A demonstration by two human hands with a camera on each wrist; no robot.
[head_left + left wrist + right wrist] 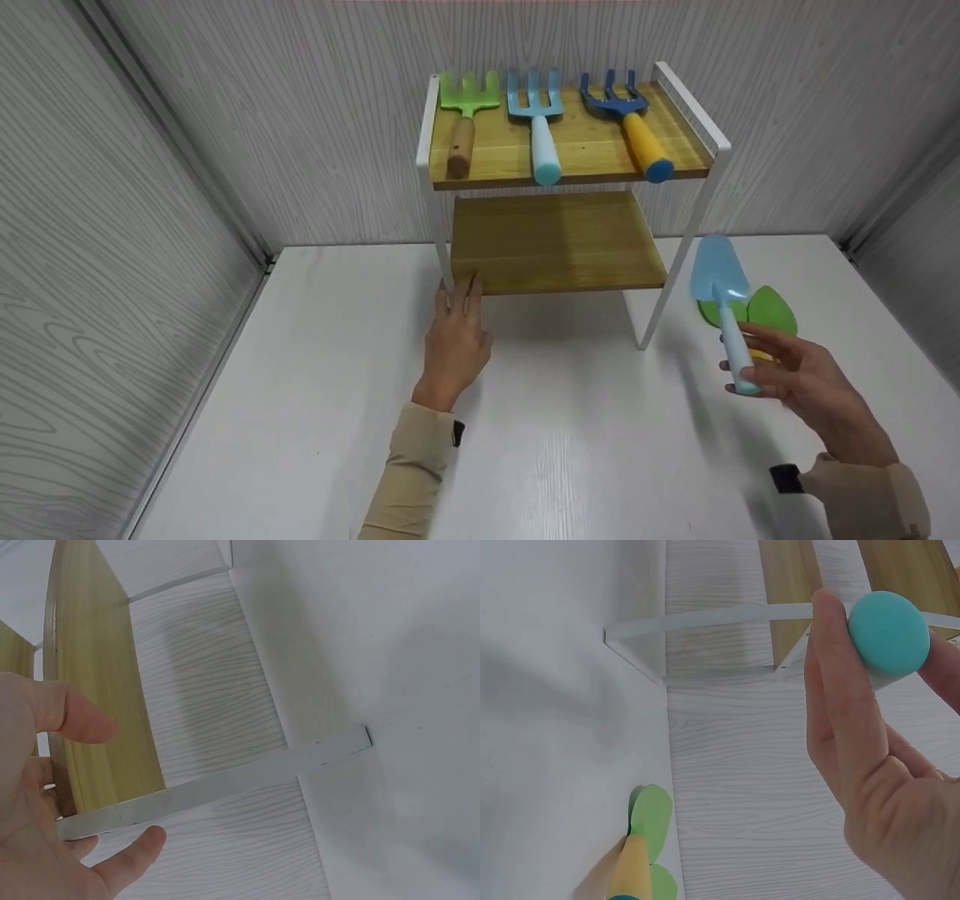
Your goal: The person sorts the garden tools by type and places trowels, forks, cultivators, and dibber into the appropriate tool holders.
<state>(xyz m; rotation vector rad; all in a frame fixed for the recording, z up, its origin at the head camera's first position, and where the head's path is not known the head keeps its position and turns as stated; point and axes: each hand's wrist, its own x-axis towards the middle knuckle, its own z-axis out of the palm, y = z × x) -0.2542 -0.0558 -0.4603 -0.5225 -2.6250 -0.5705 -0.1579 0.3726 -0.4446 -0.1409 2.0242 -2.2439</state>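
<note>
My right hand (806, 375) grips the pale blue handle of a light blue trowel (718, 270) at the right of the rack, blade pointing away from me. In the right wrist view, the handle's round turquoise end (889, 633) shows between thumb and fingers. My left hand (457, 345) reaches the front left corner of the lower wooden shelf (555, 240), its fingers fairly straight. The left wrist view has the thumb (90, 718) in front of the shelf board and another finger (135, 859) beyond the white leg (225, 784); firm contact cannot be made out.
On the upper shelf (574, 154) lie a green hand fork (469, 97), a light blue hand fork (544, 142) and a dark blue cultivator with a yellow handle (646, 142). Behind the trowel, a green leaf-shaped thing (772, 309) with a yellow handle (632, 870) lies on the white table (315, 420).
</note>
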